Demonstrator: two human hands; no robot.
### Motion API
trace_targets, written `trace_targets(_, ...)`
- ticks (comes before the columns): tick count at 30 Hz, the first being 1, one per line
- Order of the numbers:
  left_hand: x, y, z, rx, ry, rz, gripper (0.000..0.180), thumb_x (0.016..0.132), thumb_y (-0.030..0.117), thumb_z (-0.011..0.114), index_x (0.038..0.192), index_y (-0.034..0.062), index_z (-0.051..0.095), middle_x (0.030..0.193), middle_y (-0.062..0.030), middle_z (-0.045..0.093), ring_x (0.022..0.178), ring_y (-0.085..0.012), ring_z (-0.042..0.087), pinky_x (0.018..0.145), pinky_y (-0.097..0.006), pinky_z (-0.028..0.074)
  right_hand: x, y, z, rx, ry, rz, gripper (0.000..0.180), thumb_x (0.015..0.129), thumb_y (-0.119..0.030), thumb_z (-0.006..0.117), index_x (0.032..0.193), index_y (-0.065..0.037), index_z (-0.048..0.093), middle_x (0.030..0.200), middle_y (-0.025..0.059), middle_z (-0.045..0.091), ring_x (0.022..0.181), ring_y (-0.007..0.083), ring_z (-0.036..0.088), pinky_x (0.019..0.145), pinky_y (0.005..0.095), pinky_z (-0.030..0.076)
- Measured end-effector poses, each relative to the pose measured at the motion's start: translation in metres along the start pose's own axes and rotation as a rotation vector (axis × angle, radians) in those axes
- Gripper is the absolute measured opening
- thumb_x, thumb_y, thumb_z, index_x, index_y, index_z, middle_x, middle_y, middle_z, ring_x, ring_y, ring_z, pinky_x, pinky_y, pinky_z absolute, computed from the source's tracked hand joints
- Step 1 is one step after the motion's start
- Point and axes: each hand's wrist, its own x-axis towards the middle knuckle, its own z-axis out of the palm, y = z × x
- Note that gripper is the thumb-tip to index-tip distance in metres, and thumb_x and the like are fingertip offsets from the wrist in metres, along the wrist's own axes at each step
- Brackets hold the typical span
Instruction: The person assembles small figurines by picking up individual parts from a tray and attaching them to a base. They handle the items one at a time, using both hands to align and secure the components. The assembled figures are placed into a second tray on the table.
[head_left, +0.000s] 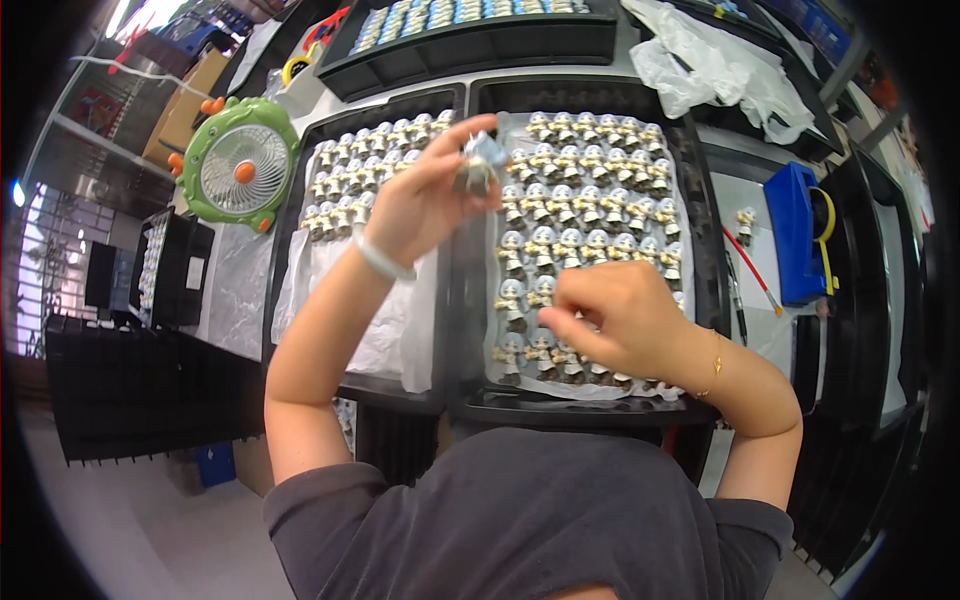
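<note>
Raised above the gap between two black trays, my left hand (428, 190) pinches a small figurine (484, 152) with pale blue on it, slightly blurred. My right hand (628, 315) hovers over the lower part of the right tray (585, 405), fingers curled in and thumb pointing left; anything inside them is hidden. Beneath it stand rows of small figurines (570, 245) with pale hair, white and gold bodies and dark bases, on a white liner. The left tray (395, 390) has similar figurines (370, 165) in its far rows and bare white liner nearer me.
A green animal-shaped fan (243, 170) stands left of the trays. Another black tray (470, 60) of figurines sits at the back, beside crumpled white plastic (715, 75). To the right are a red brush (752, 270), a blue tape dispenser (792, 235) and one lone figurine (745, 224).
</note>
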Motion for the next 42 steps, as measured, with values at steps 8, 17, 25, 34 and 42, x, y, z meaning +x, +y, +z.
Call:
trace_targets(8,-0.061,-0.024,0.025,0.217,-0.087,0.269,0.099,0.061,-0.009,0.067,0.140,0.0251,0.017,0.140,-0.0198,0.033,0.114,-0.0300,0.053,0.101,-0.042,0.041,0.009,0.033,0.013,0.222,-0.081,0.235,0.018,0.080,-0.018,0.064,0.069,-0.005,0.056,0.048,0.0044,0.043,0.042,0.0154,0.041,0.045,0.0298,0.033)
trace_targets(17,-0.062,-0.030,0.021,0.453,-0.183,0.316,0.084,0.060,-0.004,0.068,0.128,0.0202,0.025,0.131,-0.0155,0.037,0.107,-0.0265,0.051,0.086,-0.035,0.044,0.009,0.039,0.012,0.280,-0.092,0.275,0.015,0.080,-0.014,0.064,0.071,-0.005,0.057,0.047,0.0016,0.038,0.042,0.0116,0.034,0.044,0.0283,0.029)
trace_targets(25,-0.066,-0.025,0.035,1.465,0.088,0.416,0.063,0.050,0.029,0.073,0.107,0.0067,0.057,0.085,-0.0081,0.046,0.079,-0.0235,0.046,0.073,-0.033,0.034,0.008,0.030,0.020,0.299,-0.225,0.211,0.012,0.079,-0.014,0.065,0.088,-0.007,0.061,0.049,0.0023,0.041,0.043,0.0152,0.039,0.045,0.0293,0.033)
trace_targets(34,-0.067,-0.032,0.031,1.651,0.169,0.505,0.065,0.047,0.041,0.073,0.102,0.0079,0.060,0.077,-0.0048,0.044,0.071,-0.0215,0.044,0.066,-0.032,0.028,0.011,0.033,0.025,0.221,-0.364,0.136,0.018,0.080,-0.016,0.066,0.095,-0.008,0.063,0.050,0.0036,0.045,0.045,0.0186,0.046,0.048,0.0310,0.037)
trace_targets(42,-0.050,0.001,-0.052,0.515,0.469,0.514,0.051,0.075,0.018,0.065,0.122,0.0094,0.047,0.105,-0.0077,0.057,0.093,-0.0143,0.056,0.079,-0.027,0.047,0.011,0.032,0.023,0.229,-0.327,0.174,0.015,0.079,-0.014,0.066,0.092,-0.007,0.063,0.052,0.0040,0.044,0.047,0.0170,0.044,0.049,0.0300,0.036)
